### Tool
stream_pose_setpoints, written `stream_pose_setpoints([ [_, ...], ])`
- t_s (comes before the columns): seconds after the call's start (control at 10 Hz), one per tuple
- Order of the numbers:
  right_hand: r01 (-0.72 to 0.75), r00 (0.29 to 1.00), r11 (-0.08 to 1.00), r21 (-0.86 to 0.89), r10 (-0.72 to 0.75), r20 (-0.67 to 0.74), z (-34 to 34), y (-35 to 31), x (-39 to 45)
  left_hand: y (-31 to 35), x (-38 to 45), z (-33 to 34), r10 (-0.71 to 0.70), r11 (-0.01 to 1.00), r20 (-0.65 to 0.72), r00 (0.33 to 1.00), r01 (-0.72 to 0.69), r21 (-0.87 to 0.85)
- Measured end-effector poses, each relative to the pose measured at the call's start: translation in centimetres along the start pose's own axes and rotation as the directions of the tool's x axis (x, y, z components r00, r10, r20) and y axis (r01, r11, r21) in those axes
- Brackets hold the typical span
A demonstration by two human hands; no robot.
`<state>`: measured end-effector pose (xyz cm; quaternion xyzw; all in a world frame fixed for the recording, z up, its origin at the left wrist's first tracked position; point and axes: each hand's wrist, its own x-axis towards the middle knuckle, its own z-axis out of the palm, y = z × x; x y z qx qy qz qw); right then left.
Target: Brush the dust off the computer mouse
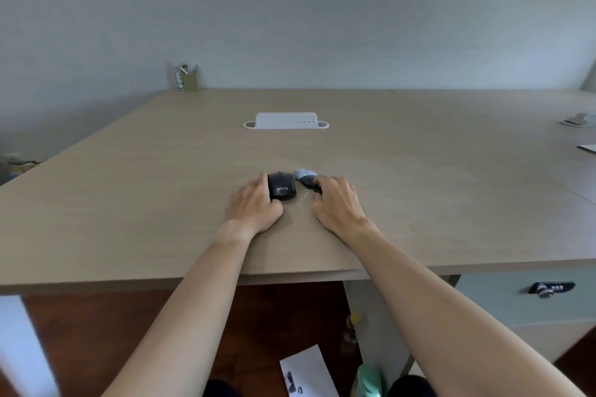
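A black computer mouse with white lettering lies on the wooden desk, near its front edge. My left hand holds the mouse by its left side and rear. Just right of the mouse lies a small brush with pale grey bristles pointing away and a dark handle. My right hand grips that handle, so most of the handle is hidden under the fingers. The bristles rest on the desk beside the mouse, apart from it. A faint streak of pale dust lies on the desk between my hands.
A white tray-like holder stands further back in the middle of the desk. A pen cup sits at the back left by the wall. A drawer unit with a combination lock is under the desk at the right.
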<state>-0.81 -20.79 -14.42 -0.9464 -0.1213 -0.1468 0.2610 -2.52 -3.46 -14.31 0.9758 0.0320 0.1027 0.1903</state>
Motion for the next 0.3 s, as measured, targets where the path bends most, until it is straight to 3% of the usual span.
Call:
stream_pose_setpoints([
  [0.3,-0.011,0.996,0.995,0.103,0.019,-0.083,-0.80,-0.24,-0.06,0.32,-0.51,-0.18,-0.028,0.998,-0.025,0.999,0.029,0.061],
])
